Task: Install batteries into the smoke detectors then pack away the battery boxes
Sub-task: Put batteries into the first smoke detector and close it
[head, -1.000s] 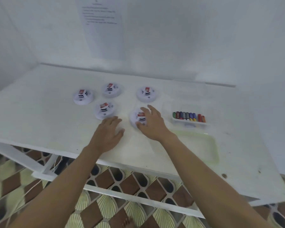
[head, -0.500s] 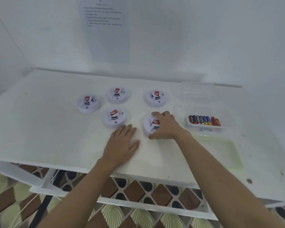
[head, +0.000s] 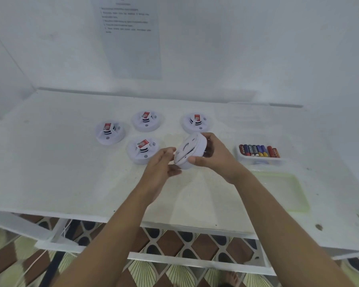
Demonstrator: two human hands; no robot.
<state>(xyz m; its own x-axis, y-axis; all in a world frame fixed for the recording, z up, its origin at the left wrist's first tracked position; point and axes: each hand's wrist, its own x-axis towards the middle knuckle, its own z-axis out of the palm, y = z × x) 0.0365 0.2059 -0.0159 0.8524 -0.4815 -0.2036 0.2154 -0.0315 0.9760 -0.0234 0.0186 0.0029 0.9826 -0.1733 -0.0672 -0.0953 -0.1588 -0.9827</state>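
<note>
My right hand point(head: 217, 157) grips a white round smoke detector point(head: 190, 150), lifted off the white table point(head: 50, 172) and tipped on edge so its flat back faces left. My left hand point(head: 161, 165) touches the detector's left side with loosely bent fingers. Several more smoke detectors lie on the table with red-labelled tops up: one at the far left point(head: 109, 132), one behind the middle point(head: 147, 120), one at the back right point(head: 197, 122) and one just left of my hands point(head: 142, 149). A clear box of several coloured batteries point(head: 259, 152) sits to the right.
A pale green shallow lid or tray point(head: 286, 190) lies on the table in front of the battery box. A printed sheet point(head: 131, 36) hangs on the wall behind. The table's front edge runs below my forearms, with patterned floor under it.
My right hand has lifted the nearest detector off the table and turned it on edge. My left hand has risen from the tabletop to the detector's side.
</note>
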